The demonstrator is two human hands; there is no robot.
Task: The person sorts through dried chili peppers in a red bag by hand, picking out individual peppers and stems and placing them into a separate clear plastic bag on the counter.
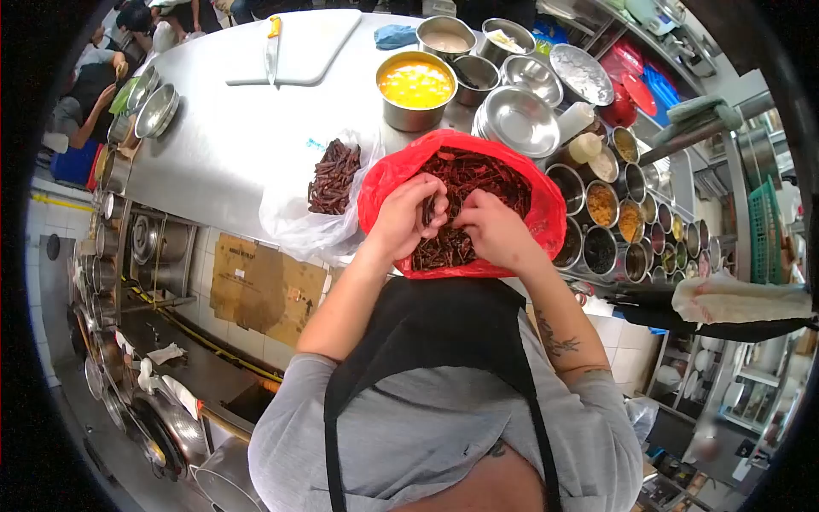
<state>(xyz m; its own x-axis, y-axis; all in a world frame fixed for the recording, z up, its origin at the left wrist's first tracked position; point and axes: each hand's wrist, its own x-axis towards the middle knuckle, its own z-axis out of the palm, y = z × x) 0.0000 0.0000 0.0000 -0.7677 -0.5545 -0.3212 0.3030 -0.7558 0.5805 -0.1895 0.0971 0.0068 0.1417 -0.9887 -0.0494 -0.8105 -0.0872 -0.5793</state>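
Observation:
A red plastic bag (pixel 546 192) stands wide open on the steel table in front of me, full of dark red dried chillies (pixel 482 171). Both hands are over its mouth, close together. My left hand (pixel 411 215) has its fingers curled inward at the bag's left side. With fingertips pinched together, my right hand (pixel 496 229) is just beside it, over the chillies. Whatever the fingers hold is too small or hidden to make out. Left of the red bag, a clear plastic bag (pixel 286 209) lies open with a pile of dried chilli pieces (pixel 334 177) in it.
Behind the red bag stands a pot of yellow liquid (pixel 416 85), near stacked steel bowls (pixel 522 119). Several ingredient containers (pixel 601 205) line the right side. A knife (pixel 272 53) rests on a white cutting board (pixel 320 47). Other people (pixel 85 102) are at the far left.

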